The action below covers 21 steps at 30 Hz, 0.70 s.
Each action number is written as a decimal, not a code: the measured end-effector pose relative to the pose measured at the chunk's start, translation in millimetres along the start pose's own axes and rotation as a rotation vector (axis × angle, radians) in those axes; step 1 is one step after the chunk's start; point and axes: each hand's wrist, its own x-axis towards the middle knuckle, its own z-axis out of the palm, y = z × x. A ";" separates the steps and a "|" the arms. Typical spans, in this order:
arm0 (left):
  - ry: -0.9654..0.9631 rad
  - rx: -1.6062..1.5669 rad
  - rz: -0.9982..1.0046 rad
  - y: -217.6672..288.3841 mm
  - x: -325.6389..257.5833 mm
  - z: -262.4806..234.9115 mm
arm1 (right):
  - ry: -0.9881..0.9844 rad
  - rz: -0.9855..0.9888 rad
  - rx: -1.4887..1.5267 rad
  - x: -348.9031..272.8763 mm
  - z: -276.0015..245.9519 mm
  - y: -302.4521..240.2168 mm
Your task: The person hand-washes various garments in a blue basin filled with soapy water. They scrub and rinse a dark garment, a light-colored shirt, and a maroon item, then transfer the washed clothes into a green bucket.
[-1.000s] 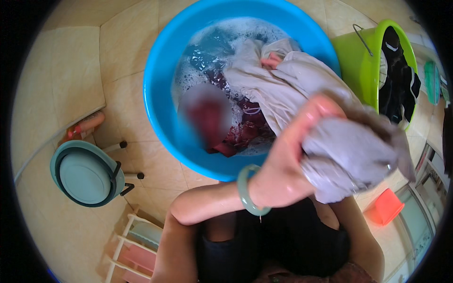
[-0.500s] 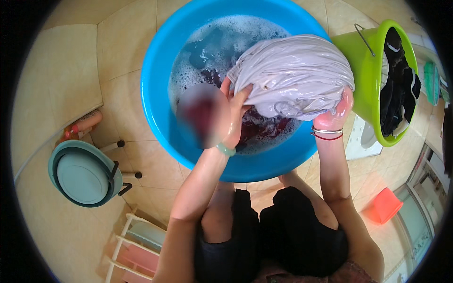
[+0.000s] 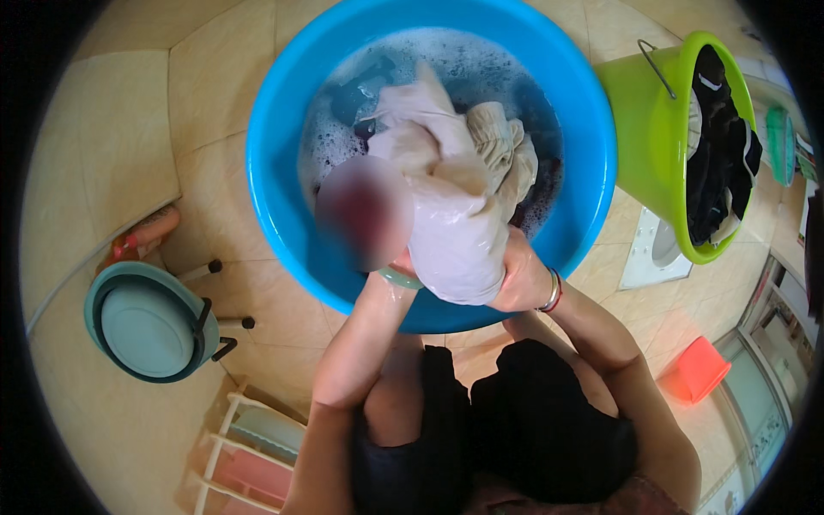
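Note:
A wet white garment (image 3: 459,249) is bunched between my hands over the blue basin (image 3: 592,172). Its far folds hang down to the foamy water, and a gathered, ribbed edge shows on them. My right hand (image 3: 522,273), with bracelets at the wrist, is closed round the garment's near right side. At the near left side is my left hand (image 3: 403,263), below a green bangle. A blurred patch and the cloth cover most of its fingers, but it holds the garment's edge. Dark red cloth (image 3: 542,202) lies in the water beneath.
A green bucket (image 3: 639,120) of dark clothes tilts beside the basin on the right. At left stands a stool with a grey-green bowl (image 3: 146,326), near an orange bottle (image 3: 154,227). A red bin (image 3: 697,371) and a white rack (image 3: 225,429) stand lower down.
The garment has come from the basin's right side toward the middle and nearer to me, its round bundle loosening into hanging folds. My right hand has moved left and nearer.

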 end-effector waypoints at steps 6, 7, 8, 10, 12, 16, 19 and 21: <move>0.256 -0.220 -0.113 -8.4 6.2 33.7 | -0.041 0.245 0.310 -20.8 -20.7 -14.5; 0.292 -0.310 -0.185 -9.8 7.6 31.3 | 0.066 0.294 0.576 -39.8 -22.4 1.1; 0.332 -0.399 -0.258 -11.5 9.4 27.7 | 0.237 0.280 0.586 -51.8 -18.9 11.2; 0.323 -0.389 -0.262 -12.3 13.9 27.5 | 0.556 0.208 0.527 -59.1 -11.3 21.0; 0.319 -0.353 -0.245 -11.5 12.4 29.8 | 0.740 0.164 0.484 -43.6 -25.6 22.8; 0.144 -0.429 -0.246 -10.4 4.2 18.7 | 0.579 0.245 0.755 -17.6 -31.5 43.7; 0.213 -0.293 -0.247 -18.6 10.4 30.4 | 0.590 0.486 1.104 -8.8 -27.8 54.8; 0.318 -0.150 -0.280 -15.8 16.8 46.4 | 0.464 0.326 1.069 10.9 -29.9 40.6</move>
